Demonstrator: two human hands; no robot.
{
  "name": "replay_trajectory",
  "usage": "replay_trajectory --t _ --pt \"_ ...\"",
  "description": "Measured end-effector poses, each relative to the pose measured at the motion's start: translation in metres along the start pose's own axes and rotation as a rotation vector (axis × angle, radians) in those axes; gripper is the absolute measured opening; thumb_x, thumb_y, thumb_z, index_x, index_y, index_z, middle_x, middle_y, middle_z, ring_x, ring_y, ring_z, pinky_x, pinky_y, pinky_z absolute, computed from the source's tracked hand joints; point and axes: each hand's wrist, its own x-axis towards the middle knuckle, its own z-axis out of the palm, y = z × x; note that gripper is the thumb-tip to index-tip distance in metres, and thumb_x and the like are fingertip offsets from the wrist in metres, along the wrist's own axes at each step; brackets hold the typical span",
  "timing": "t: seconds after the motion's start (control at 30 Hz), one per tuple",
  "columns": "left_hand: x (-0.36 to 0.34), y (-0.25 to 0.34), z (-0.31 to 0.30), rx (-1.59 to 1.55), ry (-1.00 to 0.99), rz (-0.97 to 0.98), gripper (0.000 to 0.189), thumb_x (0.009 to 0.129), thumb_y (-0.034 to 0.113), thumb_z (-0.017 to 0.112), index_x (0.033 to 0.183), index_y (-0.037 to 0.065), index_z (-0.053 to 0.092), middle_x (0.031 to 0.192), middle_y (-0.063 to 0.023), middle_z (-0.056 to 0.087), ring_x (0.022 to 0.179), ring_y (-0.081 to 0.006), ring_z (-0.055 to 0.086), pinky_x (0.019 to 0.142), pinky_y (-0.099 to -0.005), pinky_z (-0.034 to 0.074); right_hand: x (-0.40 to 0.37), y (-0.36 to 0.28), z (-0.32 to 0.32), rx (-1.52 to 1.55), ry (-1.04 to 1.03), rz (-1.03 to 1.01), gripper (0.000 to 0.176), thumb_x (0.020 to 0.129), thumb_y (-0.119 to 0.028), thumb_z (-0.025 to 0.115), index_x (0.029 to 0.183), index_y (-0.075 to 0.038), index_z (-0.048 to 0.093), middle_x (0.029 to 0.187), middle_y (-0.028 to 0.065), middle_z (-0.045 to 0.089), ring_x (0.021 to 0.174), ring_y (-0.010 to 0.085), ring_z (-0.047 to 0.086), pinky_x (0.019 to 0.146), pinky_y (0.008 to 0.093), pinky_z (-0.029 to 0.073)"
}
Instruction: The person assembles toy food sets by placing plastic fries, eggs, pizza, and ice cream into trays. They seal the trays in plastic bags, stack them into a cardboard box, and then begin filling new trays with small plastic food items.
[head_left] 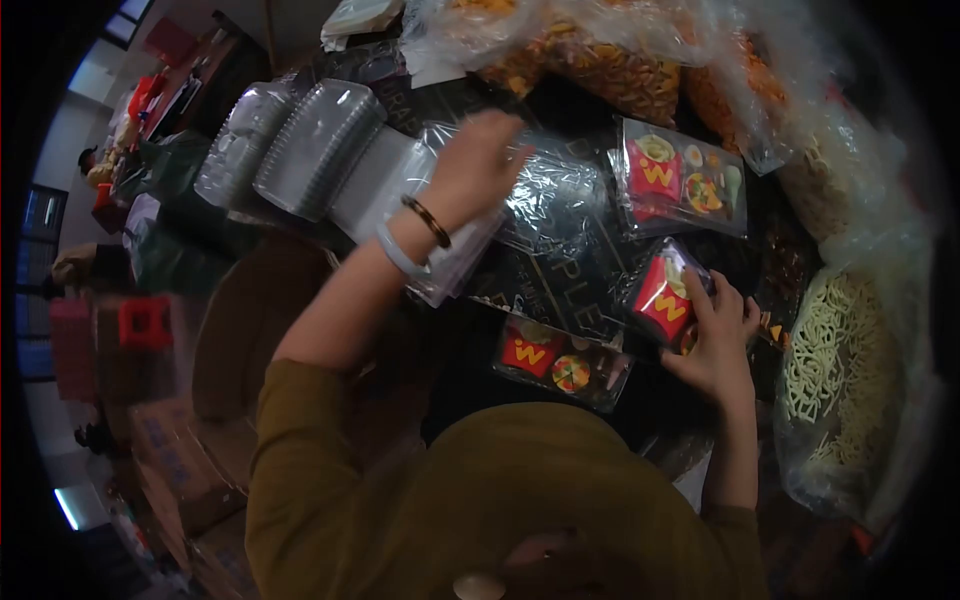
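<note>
Two hands over a table crowded with snack packing.
Left to right: stacked clear trays (300, 150); left hand (475, 165) curled, back up, on a clear plastic bag (555, 195), grip not discernible; flat packet (560, 362) nearest the body; tilted packet (662, 295) gripped at its edge by right hand (715, 345); bag of pale strips (840, 370).

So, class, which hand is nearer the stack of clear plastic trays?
Left. The left hand lies just beside the stack; the right hand grips a red packet well away.
</note>
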Motion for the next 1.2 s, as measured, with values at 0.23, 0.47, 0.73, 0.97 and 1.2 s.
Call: replay_trajectory --t 0.23,0.47,0.73,0.97,1.2 --pt "-0.038 0.111 0.075 0.302 -0.339 -0.187 0.080 0.081 0.036 0.070 0.140 -0.001 0.030 0.120 -0.0396 0.046 0.112 -0.0537 0.049 0.090 -0.0505 0.046 -0.007 -0.004 0.006 0.027 -0.015 -0.027 0.101 0.052 -0.031 0.079 0.143 -0.018 0.037 0.135 0.0215 0.038 0.130 0.0355 0.034 0.109 0.0551 0.012" --pt "-0.050 0.128 0.081 0.464 -0.441 -0.081 0.058 0.088 0.012 0.052 0.143 0.012 0.032 0.132 -0.0442 0.035 0.105 -0.0606 0.051 0.076 -0.0586 0.051 -0.024 0.005 0.004 0.048 0.042 -0.032 0.099 0.054 -0.031 0.078 0.143 -0.018 0.037 0.136 0.0216 0.037 0.129 0.0355 0.034 0.109 0.0544 0.011" --pt "-0.030 0.117 0.071 0.532 -0.738 0.062 0.041 0.084 0.005 0.053 0.124 -0.003 0.051 0.127 -0.0462 0.038 0.089 -0.0413 0.067 0.066 -0.0386 0.058 -0.031 0.008 0.005 0.065 0.054 -0.038 0.102 0.053 -0.030 0.080 0.144 -0.018 0.035 0.137 0.0209 0.038 0.130 0.0338 0.035 0.111 0.0511 0.011" --pt "-0.014 0.120 0.001 0.459 -0.858 0.039 0.017 0.078 0.003 0.057 0.090 -0.001 0.069 0.099 -0.0232 0.066 0.087 -0.0348 0.067 0.072 -0.0398 0.055 -0.033 0.007 0.010 0.068 0.124 -0.130 0.100 0.052 -0.032 0.080 0.142 -0.019 0.038 0.134 0.0238 0.038 0.128 0.0385 0.035 0.108 0.0550 0.013" --pt "-0.063 0.091 -0.014 0.297 -0.390 0.251 0.025 0.076 0.000 0.057 0.101 0.001 0.063 0.106 -0.0155 0.059 0.093 -0.0317 0.061 0.074 -0.0376 0.054 -0.015 -0.030 0.023 0.090 0.179 -0.439 0.098 0.050 -0.031 0.082 0.139 -0.018 0.043 0.135 0.0218 0.039 0.129 0.0361 0.035 0.108 0.0539 0.012"
